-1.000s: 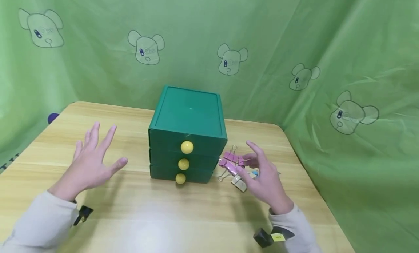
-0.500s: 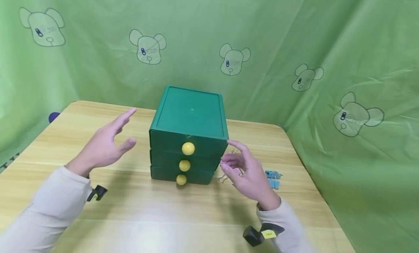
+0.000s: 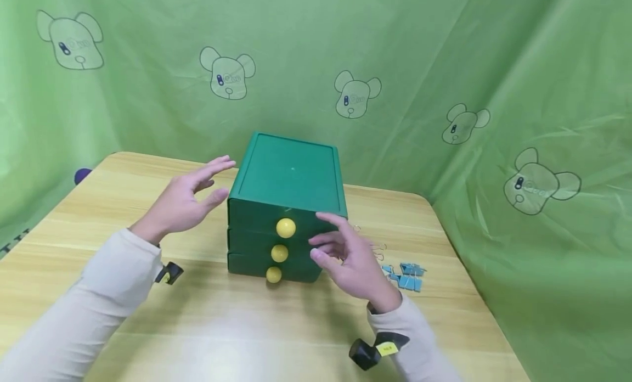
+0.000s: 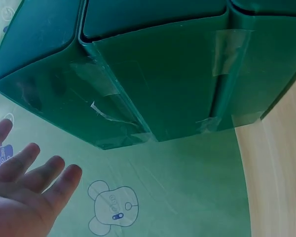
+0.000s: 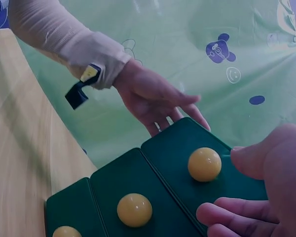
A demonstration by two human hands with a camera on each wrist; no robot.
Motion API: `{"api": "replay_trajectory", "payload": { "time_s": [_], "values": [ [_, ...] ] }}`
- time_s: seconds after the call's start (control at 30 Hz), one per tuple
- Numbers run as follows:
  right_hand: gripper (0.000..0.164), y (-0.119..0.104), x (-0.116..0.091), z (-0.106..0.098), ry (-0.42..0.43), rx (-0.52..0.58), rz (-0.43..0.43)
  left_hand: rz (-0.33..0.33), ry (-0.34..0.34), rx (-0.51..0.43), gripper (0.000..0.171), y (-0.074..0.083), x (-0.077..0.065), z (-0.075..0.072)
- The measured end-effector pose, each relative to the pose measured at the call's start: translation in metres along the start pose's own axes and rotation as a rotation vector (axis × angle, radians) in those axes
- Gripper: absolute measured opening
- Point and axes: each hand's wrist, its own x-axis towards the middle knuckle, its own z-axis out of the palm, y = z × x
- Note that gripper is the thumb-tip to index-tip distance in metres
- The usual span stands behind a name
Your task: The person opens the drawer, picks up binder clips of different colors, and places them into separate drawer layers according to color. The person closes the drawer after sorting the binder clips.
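Note:
A dark green drawer box (image 3: 293,170) with three drawers, all pushed in, stands mid-table in the head view. Each drawer front carries a round yellow knob (image 3: 286,228). My left hand (image 3: 185,203) hovers beside the box's left wall, fingers extended and thumb apart, holding nothing. In the left wrist view that wall bears strips of clear tape (image 4: 232,52). In front of the box's right part is my right hand (image 3: 353,264), its thumb and fingers spread around nothing. In the right wrist view, the right hand (image 5: 281,182) is near the top knob (image 5: 204,164); contact cannot be made out.
Several blue binder clips (image 3: 410,283) lie on the wooden table (image 3: 257,327) to the right of the box. Wire clip handles (image 3: 379,252) show past my right hand, which hides the rest. A green curtain (image 3: 296,47) with mouse-head prints hangs behind and around the table.
My left hand has moved right and turned side-on towards the box. The right hand has moved left, from over the clips to the drawer fronts, uncovering the blue clips.

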Motion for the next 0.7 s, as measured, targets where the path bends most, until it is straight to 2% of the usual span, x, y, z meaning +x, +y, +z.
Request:
{"api": "replay_trajectory", "payload": {
  "time_s": [0.17,0.43,0.53,0.7],
  "values": [
    [0.06,-0.002,0.007,0.007,-0.027,0.018,0.003,-0.031,0.042,-0.061,0.044,0.0,0.012,0.0],
    [0.056,-0.002,0.014,0.013,-0.051,-0.009,-0.004,-0.046,-0.033,-0.141,0.041,-0.006,0.037,0.006],
    [0.056,-0.001,0.017,0.017,-0.06,-0.005,-0.014,-0.027,-0.046,-0.144,0.038,-0.011,0.039,0.009],
    [0.053,0.002,0.022,0.024,-0.08,0.015,-0.019,0.002,-0.035,-0.167,0.031,-0.017,0.034,0.011]
  ]
}}
